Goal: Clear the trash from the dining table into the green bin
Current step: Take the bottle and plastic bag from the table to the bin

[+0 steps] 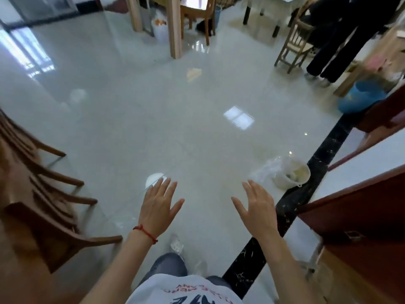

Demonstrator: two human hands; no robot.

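Observation:
My left hand (pixel 157 207), with a red string on its wrist, and my right hand (pixel 257 207) are both held out in front of me over the glossy tiled floor, fingers spread, holding nothing. No green bin and no trash on a dining table are in view. A table with pale wooden legs (pixel 175 27) stands at the far end of the room.
Wooden chairs (pixel 43 205) crowd the left edge. A small white bucket with a plastic bag (pixel 291 172) sits on the floor at right by a black floor strip (pixel 306 194). Dark red doors (pixel 361 216) stand right. A blue basin (pixel 359 97), another chair (pixel 293 44) and a person's legs (pixel 337 47) are far right.

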